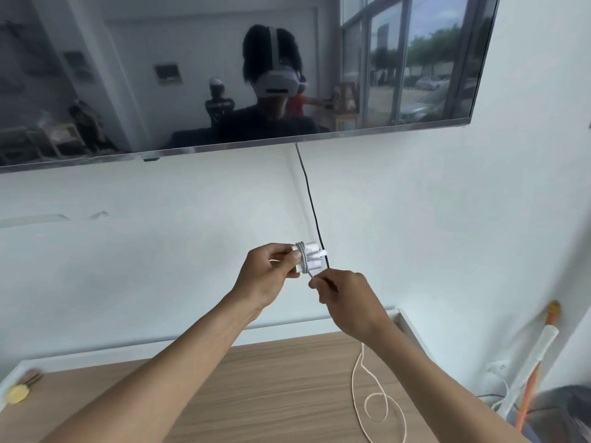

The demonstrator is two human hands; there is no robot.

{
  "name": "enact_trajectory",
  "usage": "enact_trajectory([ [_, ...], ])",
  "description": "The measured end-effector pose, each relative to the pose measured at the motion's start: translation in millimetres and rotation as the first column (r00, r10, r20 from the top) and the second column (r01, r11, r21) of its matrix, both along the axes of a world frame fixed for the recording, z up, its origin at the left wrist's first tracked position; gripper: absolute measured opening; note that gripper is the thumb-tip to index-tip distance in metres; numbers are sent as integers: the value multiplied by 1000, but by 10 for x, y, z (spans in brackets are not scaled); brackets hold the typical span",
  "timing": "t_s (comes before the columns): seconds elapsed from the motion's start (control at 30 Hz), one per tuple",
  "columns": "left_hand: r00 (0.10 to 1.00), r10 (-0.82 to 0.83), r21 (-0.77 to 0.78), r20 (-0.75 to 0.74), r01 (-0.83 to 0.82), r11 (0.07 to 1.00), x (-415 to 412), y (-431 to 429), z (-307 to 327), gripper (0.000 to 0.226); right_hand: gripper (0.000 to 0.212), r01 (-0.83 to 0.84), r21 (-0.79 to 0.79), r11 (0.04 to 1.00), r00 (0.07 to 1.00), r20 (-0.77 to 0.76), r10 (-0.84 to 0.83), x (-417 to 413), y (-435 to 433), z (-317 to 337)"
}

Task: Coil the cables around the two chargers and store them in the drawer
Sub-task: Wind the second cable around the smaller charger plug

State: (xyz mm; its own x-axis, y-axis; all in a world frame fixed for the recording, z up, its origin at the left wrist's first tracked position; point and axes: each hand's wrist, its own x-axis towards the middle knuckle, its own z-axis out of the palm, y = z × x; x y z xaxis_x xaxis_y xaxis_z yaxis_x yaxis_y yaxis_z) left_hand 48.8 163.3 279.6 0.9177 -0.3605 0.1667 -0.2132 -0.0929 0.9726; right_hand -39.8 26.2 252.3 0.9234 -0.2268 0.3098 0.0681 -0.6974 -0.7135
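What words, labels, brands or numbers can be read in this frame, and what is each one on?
No text can be read anywhere in this frame.
Charger in the left hand and cable pinched by the right hand: plain white, no marking shows.
Television: no brand legible on its frame.
Framed sheet reflected in the screen: too blurred to read.
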Motion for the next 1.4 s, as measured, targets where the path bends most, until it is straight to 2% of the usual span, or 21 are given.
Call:
enact_trajectory([
  [0.13, 974, -2, 209, 226, -46, 977, -44, 37, -31, 7, 20, -28, -306, 952, 997, -83, 2, -68, -29, 216],
  [0.23, 939, -47, 275, 340, -52, 960, -62, 71, 1, 9, 21, 12, -493, 870, 1000, -11, -20, -98, -52, 359],
  [0.3, 927, -101, 329, 362, -26, 944, -69, 98, 22, 9, 21, 28, -548, 836, 999, 45, -4, -103, -79, 439],
  [0.4, 924, -233, 386, 304, 104, 916, -96, 156, 17, 12, 9, 33, -542, 840, 997, 72, 8, -75, -153, 522],
  [0.47, 925, -300, 369, 234, 200, 907, -86, 210, 25, 15, 5, 13, -449, 893, 998, 60, 16, -45, -218, 533],
  [0.57, 904, -411, 340, 121, 351, 872, -70, 279, 95, 18, 10, -100, -199, 975, 994, 28, 107, -13, -274, 496],
  [0.63, 885, -466, 215, 6, 453, 865, -57, 326, 142, 23, 14, -173, -21, 985, 983, 54, 174, 1, -274, 459],
  [0.73, 841, -527, -23, -119, 529, 848, -93, 336, 197, 37, 23, -239, 220, 946, 968, 134, 213, 36, -259, 398],
  [0.83, 832, -515, -225, -207, 472, 852, -155, 263, 229, 37, 25, -239, 477, 846, 969, 176, 174, 70, -202, 308],
  [0.87, 838, -499, -277, -221, 436, 856, -160, 240, 235, 35, 25, -228, 513, 828, 971, 178, 157, 69, -169, 269],
  [0.93, 860, -453, -327, -234, 369, 870, -153, 191, 249, 28, 28, -180, 486, 855, 979, 174, 106, 48, -93, 176],
  [1.03, 902, -346, -317, -257, 260, 912, -130, 124, 230, 22, 32, -44, 356, 933, 990, 143, -8, 26, 3, 100],
  [1.13, 946, -190, -279, -263, 114, 954, -76, 86, 182, 24, 23, 10, 230, 973, 991, 127, -41, 11, 84, 85],
  [1.27, 993, -2, -115, -119, -12, 993, -18, 63, 100, 18, 22, -10, 94, 995, 1000, 21, 8, -24, 131, 117],
  [1.4, 996, 47, 67, 70, -52, 996, -40, 64, 56, 14, 21, -39, -112, 993, 996, -85, 30, -25, 70, 267],
])
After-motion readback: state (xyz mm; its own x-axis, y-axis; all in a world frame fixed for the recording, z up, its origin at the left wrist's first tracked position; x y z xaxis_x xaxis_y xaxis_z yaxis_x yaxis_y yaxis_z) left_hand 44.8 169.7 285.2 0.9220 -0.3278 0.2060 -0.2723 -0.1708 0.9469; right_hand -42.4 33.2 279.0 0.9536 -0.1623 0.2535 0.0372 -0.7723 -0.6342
